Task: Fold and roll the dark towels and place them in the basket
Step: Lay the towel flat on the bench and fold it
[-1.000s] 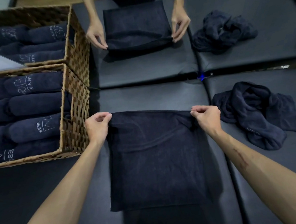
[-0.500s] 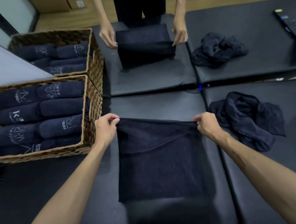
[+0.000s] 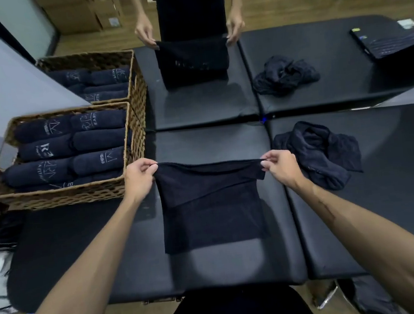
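Observation:
A dark towel [image 3: 211,207] lies folded on the black padded table [image 3: 225,265] in front of me. My left hand [image 3: 139,179] pinches its far left corner and my right hand [image 3: 281,167] pinches its far right corner. The far edge is lifted off the table and folded partly back toward me. A wicker basket [image 3: 59,196] to the left holds several rolled dark towels with pale logos. A crumpled dark towel [image 3: 320,152] lies just right of my right hand.
A second wicker basket [image 3: 132,62] with rolled towels stands behind the first. Across the table another person holds up a dark towel [image 3: 192,61] with both hands. Another crumpled towel [image 3: 284,74] lies at the far right, and a dark laptop [image 3: 390,40] beyond it.
Both my hands have lifted the towel's far edge and drawn it toward me, folding it over. The person opposite has raised their towel's edge too. My view has pulled back.

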